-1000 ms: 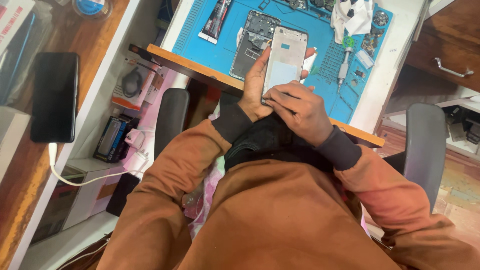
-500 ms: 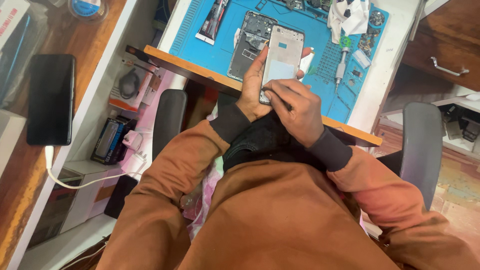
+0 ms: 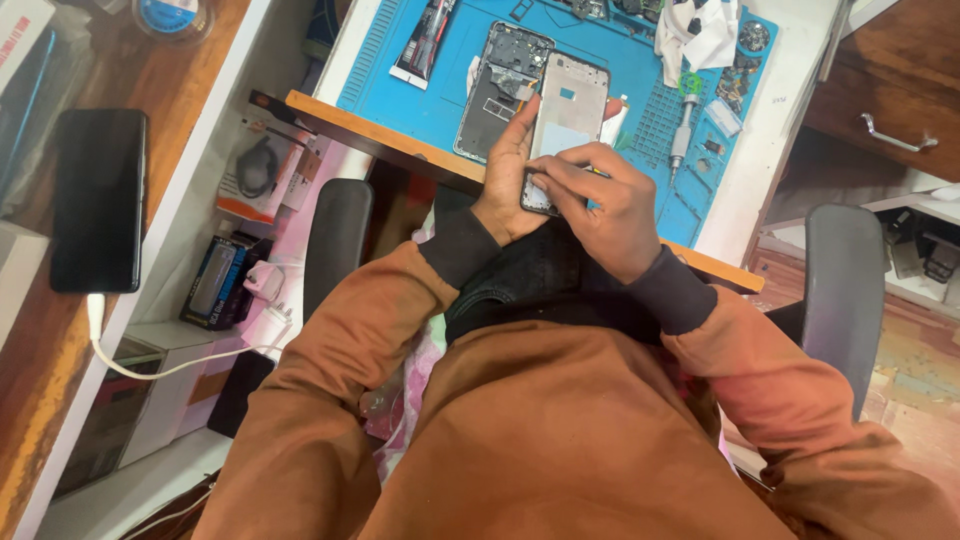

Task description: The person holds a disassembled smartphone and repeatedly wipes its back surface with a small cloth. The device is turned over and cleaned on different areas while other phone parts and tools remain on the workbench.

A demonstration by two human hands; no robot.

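We see our left hand [image 3: 512, 185] just above the centre of the frame, fingers wrapped around the left edge of a pale phone panel [image 3: 566, 112], clamped on it from below and behind. Our right hand [image 3: 600, 205] sits just beside it, to the right, with its fingers curled together and pinched at the panel's bottom corner; whether a small tool sits between those fingertips we cannot tell. The panel tilts up toward the top of the frame, held above the edge of the table [image 3: 400, 135] and over the blue work mat [image 3: 450, 90].

On the mat, just left of the panel, lies an opened phone body [image 3: 497, 80] with its insides showing. A dark tube [image 3: 423, 45] rests further left, and a slim screwdriver [image 3: 682, 135] lies to the right of our hands. A crumpled white cloth [image 3: 700, 35] sits at the upper right. At the far left of the frame a black phone [image 3: 97, 200] lies on a wooden surface with a white cable [image 3: 150, 365] running from it.
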